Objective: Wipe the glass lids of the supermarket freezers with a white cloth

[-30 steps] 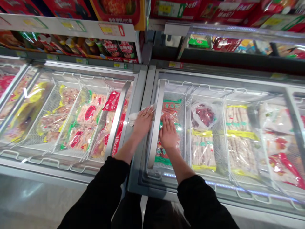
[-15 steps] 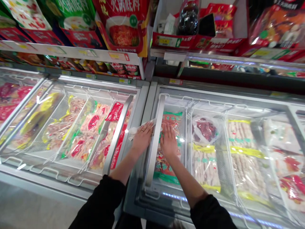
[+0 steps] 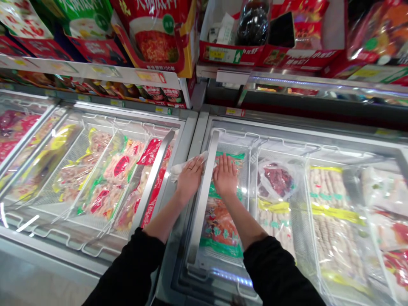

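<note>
My left hand (image 3: 190, 176) presses a crumpled white cloth (image 3: 179, 168) onto the grey freezer frame, beside the upright metal handle strip (image 3: 204, 195) of the right lid. Its fingers lie together over the cloth and a ring shows on one of them. On the other side of that strip, my right hand (image 3: 225, 176) rests palm down with fingers stretched out on the clear glass lid (image 3: 298, 250). Beneath the glass, under this hand and forearm, lie green-and-red bags of frozen food (image 3: 220, 216). Both forearms reach forward from black sleeves.
A second glass-lidded freezer (image 3: 105, 250) with packaged meat adjoins on the left. Wire dividers separate white packs (image 3: 334, 238) and a bag of dark red meat (image 3: 276, 180) on the right. Above, shelves carry hotpot-base packets (image 3: 156, 42) and a dark bottle (image 3: 253, 25).
Both hands have slid slightly away from me along the handle strip, and the cloth has shifted with my left hand. The camera view has moved a little.
</note>
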The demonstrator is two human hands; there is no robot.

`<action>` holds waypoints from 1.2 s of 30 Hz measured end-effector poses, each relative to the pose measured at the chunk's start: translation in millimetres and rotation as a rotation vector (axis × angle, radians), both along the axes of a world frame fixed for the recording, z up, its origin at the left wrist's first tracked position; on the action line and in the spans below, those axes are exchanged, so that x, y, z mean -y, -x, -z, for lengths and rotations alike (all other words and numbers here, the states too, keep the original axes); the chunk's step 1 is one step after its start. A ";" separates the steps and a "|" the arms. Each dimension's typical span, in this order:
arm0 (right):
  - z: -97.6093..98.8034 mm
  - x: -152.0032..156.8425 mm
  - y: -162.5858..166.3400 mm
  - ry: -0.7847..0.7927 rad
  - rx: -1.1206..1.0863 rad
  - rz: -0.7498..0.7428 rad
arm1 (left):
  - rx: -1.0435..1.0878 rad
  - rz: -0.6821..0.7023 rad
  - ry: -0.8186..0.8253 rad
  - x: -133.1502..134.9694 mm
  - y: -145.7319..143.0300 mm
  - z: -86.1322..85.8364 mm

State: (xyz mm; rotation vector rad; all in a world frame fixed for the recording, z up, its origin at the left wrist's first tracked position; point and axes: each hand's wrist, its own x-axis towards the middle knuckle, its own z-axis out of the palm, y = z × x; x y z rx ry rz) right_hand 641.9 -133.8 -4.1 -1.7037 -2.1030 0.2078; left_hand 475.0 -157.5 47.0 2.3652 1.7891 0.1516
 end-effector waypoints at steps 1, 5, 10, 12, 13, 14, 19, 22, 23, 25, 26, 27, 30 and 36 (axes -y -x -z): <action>-0.1 0.0 0.0 -0.002 -0.001 0.001 | -0.006 0.021 0.004 0.4 2.4 -0.5; 1.4 -1.5 0.0 -0.012 0.011 0.001 | -0.016 0.084 -0.033 -37.4 8.1 -0.5; -0.3 -1.7 0.0 0.050 0.078 -0.002 | -0.036 0.004 -0.061 -99.1 -4.3 4.7; -3.4 -1.4 0.2 0.074 0.096 -0.005 | -0.051 -0.041 -0.076 -95.3 -9.3 8.4; -5.1 -1.2 0.3 0.082 0.100 -0.008 | -0.056 -0.057 -0.086 -86.5 -10.4 10.2; -6.8 -1.1 0.3 0.088 0.100 -0.009 | -0.060 -0.066 -0.097 -74.8 -10.6 11.7; -11.3 -1.1 0.5 0.125 0.084 -0.017 | -0.076 -0.024 -0.085 -39.6 -2.3 13.7; -12.7 -1.3 0.9 0.137 0.073 -0.006 | -0.050 -0.001 -0.107 -70.4 -0.3 13.4; -13.4 -1.4 1.0 0.139 0.063 -0.002 | -0.041 -0.006 -0.113 -85.3 -1.2 13.4; -15.2 -1.7 1.3 0.140 0.040 0.001 | -0.023 -0.025 -0.115 -111.2 -4.5 13.2; -16.2 -1.9 1.3 0.140 0.031 0.000 | -0.015 -0.035 -0.112 -118.8 -6.3 13.1; -17.0 -2.2 1.1 0.141 0.026 -0.002 | -0.007 -0.043 -0.111 -121.6 -7.9 13.0; -17.9 -3.0 -1.3 0.150 0.020 -0.010 | -0.010 -0.054 -0.121 -102.0 -9.2 13.3; -15.3 -7.2 -11.4 0.181 0.021 -0.074 | -0.091 -0.026 -0.072 -60.2 -0.8 10.7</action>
